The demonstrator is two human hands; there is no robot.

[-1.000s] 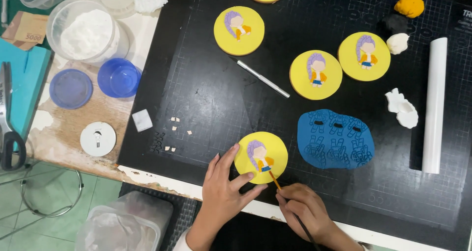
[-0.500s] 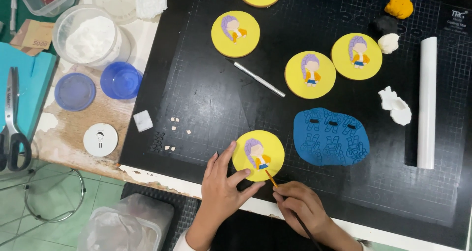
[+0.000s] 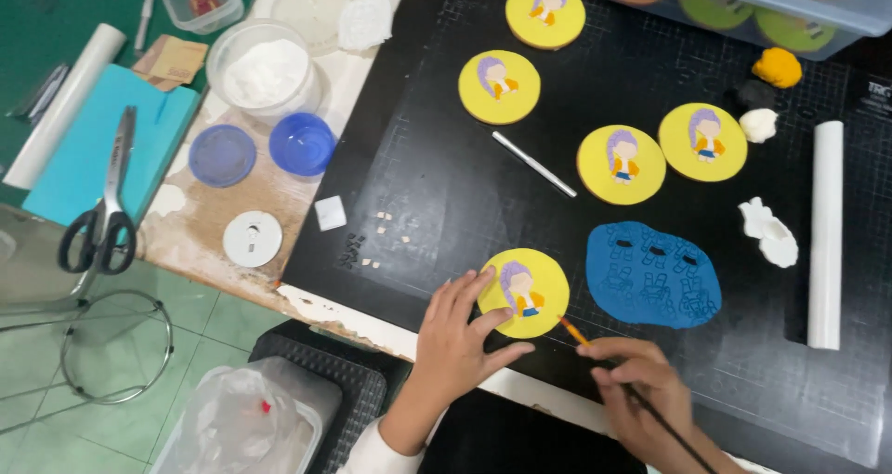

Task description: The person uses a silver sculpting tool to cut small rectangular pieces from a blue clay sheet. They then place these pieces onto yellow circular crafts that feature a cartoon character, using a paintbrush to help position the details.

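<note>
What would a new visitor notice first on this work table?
First, the five yellow discs with a small purple-haired figure, spread over the black mat. The left hand steadies the nearest disc at the front edge, while the right hand points a thin brush at it. Just right lies a flat blue sheet.

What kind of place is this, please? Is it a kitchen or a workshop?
Probably a home craft or cake-decorating work table. A black cutting mat holds yellow discs with small modelled figures, a rolled blue sheet with shapes cut out, and a white roller. The right hand holds a fine brush.
</note>
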